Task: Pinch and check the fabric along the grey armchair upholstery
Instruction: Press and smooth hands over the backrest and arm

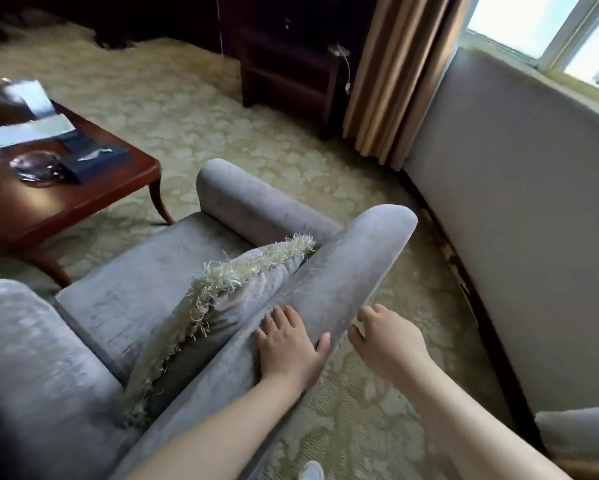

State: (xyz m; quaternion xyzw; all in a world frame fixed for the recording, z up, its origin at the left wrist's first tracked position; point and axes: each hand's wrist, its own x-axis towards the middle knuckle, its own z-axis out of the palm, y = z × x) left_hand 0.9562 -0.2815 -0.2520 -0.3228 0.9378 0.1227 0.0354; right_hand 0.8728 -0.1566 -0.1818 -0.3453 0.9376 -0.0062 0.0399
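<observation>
On padded back of grey velvety armchair (343, 265), by fringed grey cushion (253, 289), your left hand (287, 348) lies flat, fingers spread, gripping nothing. Right hand (384, 344) curls against its outer side; pinching or not, can't tell.

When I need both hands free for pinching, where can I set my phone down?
The seat is bare between the fringed cushion and the near armrest. The coffee table shows bare wood along its near edge; its far part is crowded with papers, a box and a glass dish. The left hand lies on the backrest.
</observation>
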